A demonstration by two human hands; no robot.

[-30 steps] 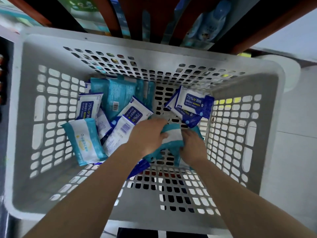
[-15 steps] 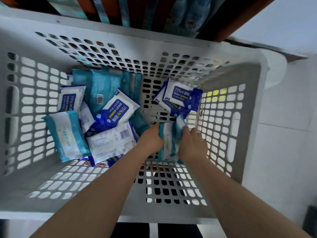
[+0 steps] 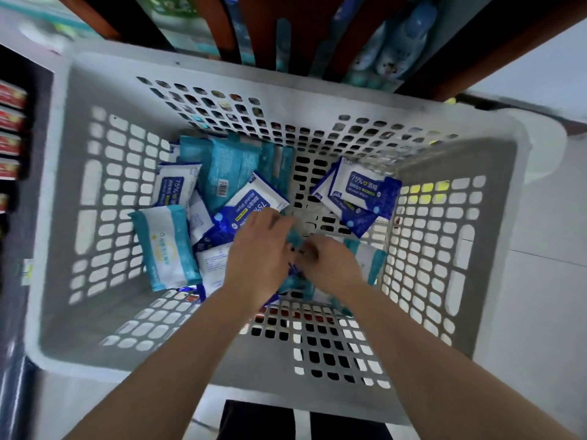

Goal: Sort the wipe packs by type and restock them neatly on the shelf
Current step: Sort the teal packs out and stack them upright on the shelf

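A grey perforated basket (image 3: 222,63) holds several wipe packs. Blue-and-white alcohol wipe packs lie at the right (image 3: 362,188), at the middle (image 3: 251,204) and at the left (image 3: 174,185). Teal-and-white packs lie at the left (image 3: 165,246) and at the back (image 3: 228,163). My left hand (image 3: 257,249) and my right hand (image 3: 327,265) meet low in the basket. Their fingers curl on a bunch of teal packs (image 3: 368,258) that lies partly under them. The grip is blurred by motion.
A brown shelf (image 3: 317,27) rises right behind the basket, with blue bottles (image 3: 400,42) and hanging packets on it. Red-labelled goods (image 3: 9,122) line the far left edge. White floor tiles (image 3: 540,281) lie to the right.
The teal packs stood upright between my hands half a second ago; now they lie lower and flatter, with my hands on top of them. The view has tilted slightly.
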